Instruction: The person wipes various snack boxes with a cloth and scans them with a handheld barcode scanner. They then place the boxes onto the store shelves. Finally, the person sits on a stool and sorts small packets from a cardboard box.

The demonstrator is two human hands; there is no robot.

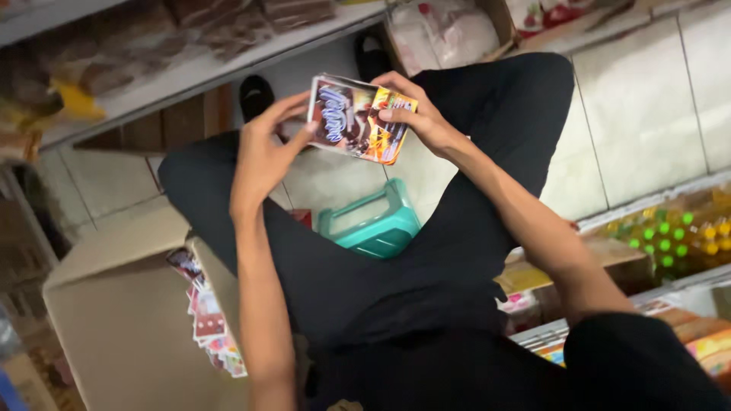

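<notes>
I hold a flat snack packet [356,118], brown and orange with a white edge, between both hands above my knees. My left hand [263,152] grips its left edge with the fingertips. My right hand [415,110] grips its right side, thumb across the front. I sit on a teal plastic stool [373,224], legs in black trousers spread apart. My black shoes rest on the tiled floor by a shelf.
An open cardboard box [122,304] at my left holds several more packets [209,320] along its edge. A grey shelf [198,65] with wrapped goods runs ahead. Bottles with green and yellow caps [670,232] stand at the right. Bagged goods [449,34] lie in a box ahead.
</notes>
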